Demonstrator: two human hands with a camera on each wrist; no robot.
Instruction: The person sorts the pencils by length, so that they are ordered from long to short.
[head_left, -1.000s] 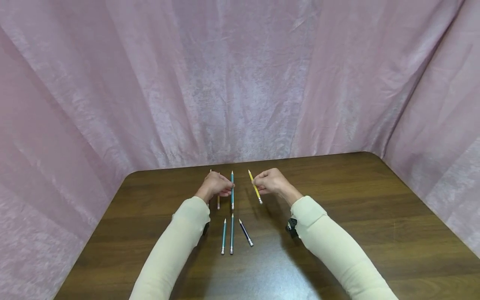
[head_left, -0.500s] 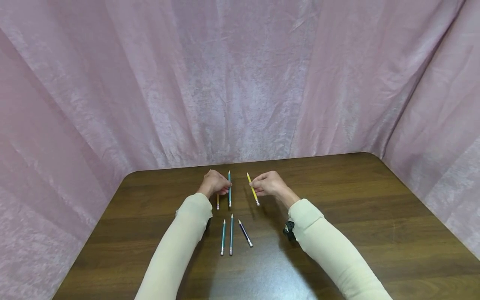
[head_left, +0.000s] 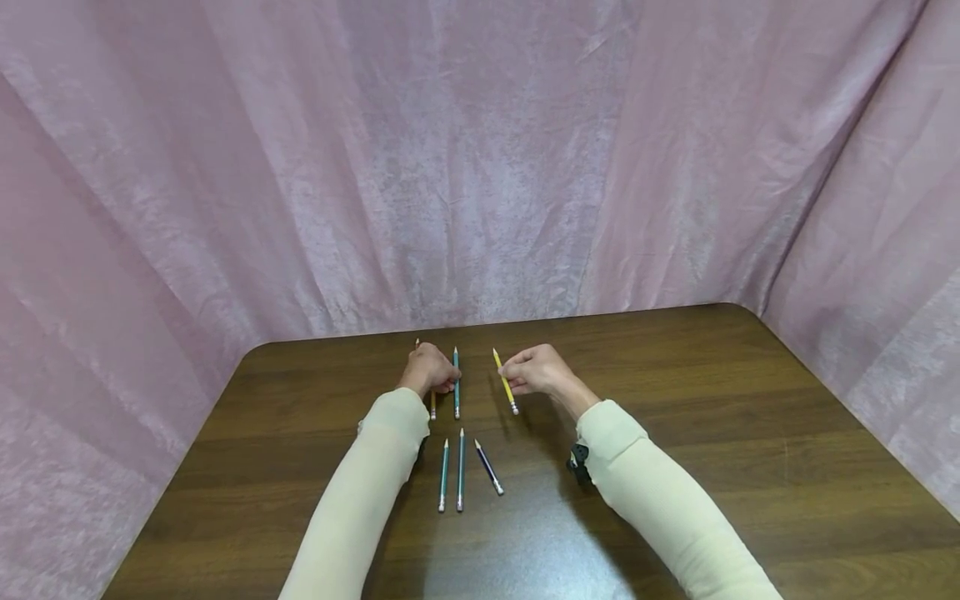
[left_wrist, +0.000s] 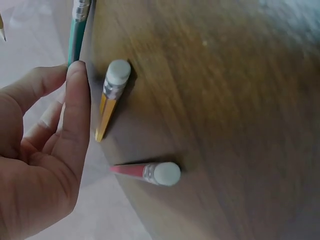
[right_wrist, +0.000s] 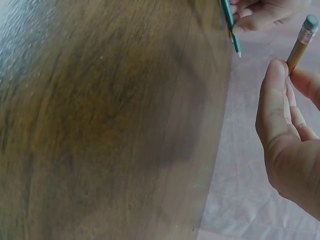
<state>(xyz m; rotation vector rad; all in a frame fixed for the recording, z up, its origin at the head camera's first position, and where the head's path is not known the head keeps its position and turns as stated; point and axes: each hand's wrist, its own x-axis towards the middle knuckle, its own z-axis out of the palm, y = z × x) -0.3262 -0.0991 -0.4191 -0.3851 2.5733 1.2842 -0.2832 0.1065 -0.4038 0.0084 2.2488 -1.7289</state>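
Note:
My left hand (head_left: 430, 367) pinches a teal pencil (head_left: 457, 402) between thumb and fingers, its sharpened tip pointing to the far edge. A yellow pencil (head_left: 510, 395) is held in the fingertips of my right hand (head_left: 540, 370), tilted with its eraser towards me. In the left wrist view, an orange-yellow pencil (left_wrist: 105, 112) and a red pencil (left_wrist: 132, 170) lie on the table beside the left hand; from the head, that hand covers much of both.
Closer to me on the wooden table (head_left: 720, 417) lie two teal pencils (head_left: 443, 475), (head_left: 461, 471) side by side and a dark blue pencil (head_left: 489, 467) at a slant. A pink curtain (head_left: 480, 167) hangs behind the table's far edge.
My left hand has shifted slightly left with the teal pencil, then lowered a little. The right hand with the yellow pencil has come slightly left and towards me.

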